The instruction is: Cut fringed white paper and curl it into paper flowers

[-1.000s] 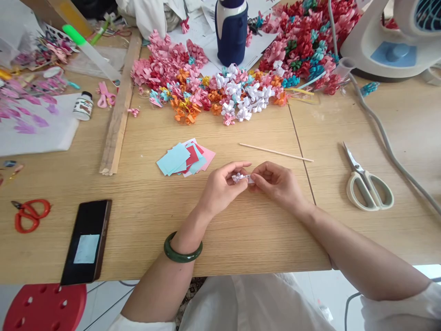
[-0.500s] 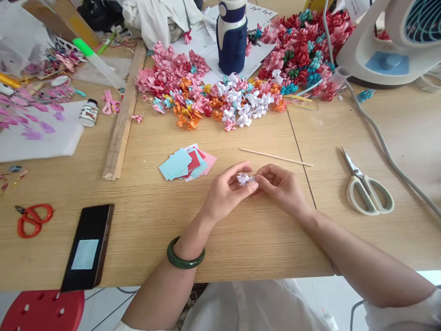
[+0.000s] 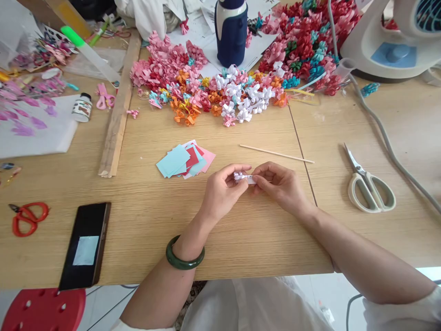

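Between my two hands is a small white paper flower with a flat white strip at its right end. My left hand pinches the flower's side between thumb and fingers. The strip's far end is in the fingertips of my right hand. Just beyond my hands lies a thin wooden stick. To their left is a loose stack of light blue, red, pink and white paper pieces.
A heap of curled paper flowers spreads behind my hands, around a dark blue bottle. White-handled scissors lie at right, below a cable and a fan. At left are a phone, red scissors and a wooden strip.
My left thumb has drawn back to the left, and more of the flat white strip shows between my hands. The camera view has shifted slightly.
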`<state>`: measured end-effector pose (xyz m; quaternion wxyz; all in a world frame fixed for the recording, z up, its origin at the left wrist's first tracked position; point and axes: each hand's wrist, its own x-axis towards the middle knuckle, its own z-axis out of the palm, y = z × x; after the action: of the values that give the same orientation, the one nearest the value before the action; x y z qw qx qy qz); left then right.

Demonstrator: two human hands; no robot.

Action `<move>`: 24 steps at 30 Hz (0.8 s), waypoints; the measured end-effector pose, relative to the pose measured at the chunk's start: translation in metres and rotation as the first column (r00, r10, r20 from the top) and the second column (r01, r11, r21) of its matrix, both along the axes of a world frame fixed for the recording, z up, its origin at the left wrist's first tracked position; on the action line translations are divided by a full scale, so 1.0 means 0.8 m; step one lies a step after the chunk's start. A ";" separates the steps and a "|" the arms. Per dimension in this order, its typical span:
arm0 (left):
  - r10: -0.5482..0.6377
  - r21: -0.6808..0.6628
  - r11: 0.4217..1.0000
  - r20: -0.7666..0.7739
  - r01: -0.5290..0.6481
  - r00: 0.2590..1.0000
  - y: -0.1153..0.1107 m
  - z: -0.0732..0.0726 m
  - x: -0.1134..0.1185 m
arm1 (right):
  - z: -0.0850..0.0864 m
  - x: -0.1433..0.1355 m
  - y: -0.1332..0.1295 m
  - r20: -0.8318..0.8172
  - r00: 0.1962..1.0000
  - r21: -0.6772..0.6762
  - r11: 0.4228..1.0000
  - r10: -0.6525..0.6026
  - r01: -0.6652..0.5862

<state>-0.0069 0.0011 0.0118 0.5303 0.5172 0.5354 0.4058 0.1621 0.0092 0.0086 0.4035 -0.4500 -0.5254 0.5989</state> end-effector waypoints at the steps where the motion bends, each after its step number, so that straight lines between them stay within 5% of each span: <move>1: -0.014 -0.014 1.000 0.015 0.014 1.000 0.000 0.000 0.000 | 0.000 0.000 -0.001 0.006 1.000 0.027 1.000 -0.001 0.001; 10: -0.048 -0.196 0.978 0.134 0.074 0.990 0.007 0.005 -0.011 | 0.001 0.007 -0.002 0.309 0.951 0.437 0.887 0.011 -0.152; 18: -0.056 0.008 0.998 -0.105 0.057 0.993 0.002 0.002 -0.003 | -0.002 0.003 -0.002 0.296 0.955 0.357 0.931 -0.028 -0.083; 24: -0.053 0.010 0.998 -0.106 0.054 0.993 0.000 0.003 -0.002 | -0.002 0.002 -0.004 0.308 0.951 0.348 0.934 -0.028 -0.085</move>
<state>-0.0084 0.0011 0.0140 0.5087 0.5554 0.5460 0.3669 0.1637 0.0064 0.0070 0.3829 -0.4493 -0.6882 0.4218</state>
